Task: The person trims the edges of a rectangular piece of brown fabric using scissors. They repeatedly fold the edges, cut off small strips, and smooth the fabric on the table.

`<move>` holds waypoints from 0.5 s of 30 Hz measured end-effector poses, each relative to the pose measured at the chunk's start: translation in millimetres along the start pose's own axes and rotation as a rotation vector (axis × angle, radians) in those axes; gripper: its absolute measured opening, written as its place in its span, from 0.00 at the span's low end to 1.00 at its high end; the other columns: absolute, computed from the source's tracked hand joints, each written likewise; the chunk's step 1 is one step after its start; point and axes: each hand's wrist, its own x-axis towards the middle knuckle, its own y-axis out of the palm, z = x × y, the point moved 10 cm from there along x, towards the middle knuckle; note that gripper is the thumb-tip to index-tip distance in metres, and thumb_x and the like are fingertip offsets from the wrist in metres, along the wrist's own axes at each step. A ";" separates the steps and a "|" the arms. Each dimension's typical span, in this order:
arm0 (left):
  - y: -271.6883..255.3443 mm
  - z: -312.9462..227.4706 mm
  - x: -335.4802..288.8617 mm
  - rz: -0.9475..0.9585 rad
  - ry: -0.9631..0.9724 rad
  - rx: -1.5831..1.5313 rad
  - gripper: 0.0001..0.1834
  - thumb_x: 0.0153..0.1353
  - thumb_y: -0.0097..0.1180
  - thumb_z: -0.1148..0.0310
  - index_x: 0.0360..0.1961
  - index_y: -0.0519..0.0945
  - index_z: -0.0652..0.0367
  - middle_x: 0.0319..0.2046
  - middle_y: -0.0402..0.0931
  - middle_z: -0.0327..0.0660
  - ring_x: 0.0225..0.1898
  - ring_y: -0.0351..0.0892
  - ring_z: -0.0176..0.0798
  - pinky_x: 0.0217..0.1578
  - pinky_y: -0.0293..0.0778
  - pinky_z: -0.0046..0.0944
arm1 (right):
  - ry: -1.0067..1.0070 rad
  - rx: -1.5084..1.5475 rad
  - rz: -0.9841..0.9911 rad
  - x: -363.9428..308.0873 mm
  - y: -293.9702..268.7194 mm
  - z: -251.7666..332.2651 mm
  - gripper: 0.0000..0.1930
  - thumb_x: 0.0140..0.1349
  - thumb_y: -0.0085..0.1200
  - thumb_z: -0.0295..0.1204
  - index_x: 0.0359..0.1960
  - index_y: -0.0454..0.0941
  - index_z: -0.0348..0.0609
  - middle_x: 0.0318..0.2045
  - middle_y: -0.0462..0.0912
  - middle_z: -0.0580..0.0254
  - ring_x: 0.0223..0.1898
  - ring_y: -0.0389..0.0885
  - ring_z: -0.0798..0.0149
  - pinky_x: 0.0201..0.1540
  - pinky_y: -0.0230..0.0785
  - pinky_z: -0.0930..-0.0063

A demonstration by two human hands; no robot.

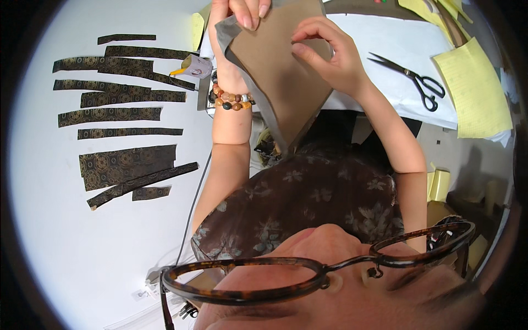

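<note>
Brown card panel (275,71), backed with grey cloth, is pinched at its top edge by the left hand (237,14) and pressed on its face by the fingertips of the right hand (324,52); it is held upright above the white tabletop (49,220). Left of the panel: patterned dark fabric strips (115,132) in rows. Right of the panel: black scissors (412,80), then yellow paper (478,93). A bead bracelet (231,99) sits just below the left hand.
</note>
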 end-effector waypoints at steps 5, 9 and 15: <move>26.7 -11.3 -6.4 0.079 -0.148 -0.066 0.37 0.81 0.26 0.48 0.09 0.58 0.44 0.14 0.57 0.32 0.30 0.58 0.34 0.48 0.62 0.31 | 0.119 0.072 0.015 -4.9 0.5 -20.4 0.03 0.68 0.60 0.23 0.40 0.80 0.38 0.42 0.81 0.65 0.47 0.80 0.70 0.56 0.73 0.72; 14.2 -4.0 7.5 0.283 -0.149 0.143 0.38 0.81 0.26 0.45 0.08 0.59 0.46 0.14 0.58 0.32 0.29 0.59 0.33 0.38 0.60 0.30 | 0.164 0.030 -0.033 -19.2 -22.9 -26.9 0.03 0.68 0.60 0.25 0.40 0.81 0.38 0.40 0.82 0.66 0.44 0.81 0.71 0.53 0.74 0.74; -20.5 -9.5 20.7 0.117 -0.315 0.600 0.41 0.80 0.33 0.45 0.06 0.59 0.50 0.10 0.58 0.34 0.21 0.60 0.33 0.29 0.58 0.31 | 0.314 -0.280 -0.220 -52.1 -101.3 -32.0 0.05 0.67 0.61 0.27 0.39 0.84 0.39 0.35 0.86 0.64 0.40 0.82 0.71 0.49 0.75 0.74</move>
